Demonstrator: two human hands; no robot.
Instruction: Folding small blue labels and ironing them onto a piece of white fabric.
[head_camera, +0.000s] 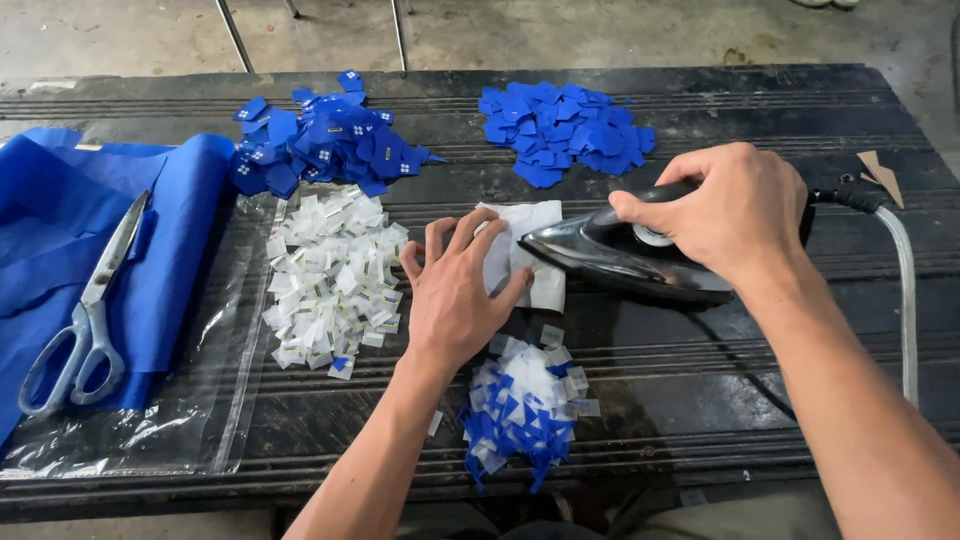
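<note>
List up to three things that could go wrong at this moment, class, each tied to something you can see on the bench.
1. The left hand pins the white cloth right beside the iron tip, so its fingers could be burned.
2. The iron's cord trails near the right hand arm and might snag.
3. The mixed pile of small pieces lies close by and may scatter.
</note>
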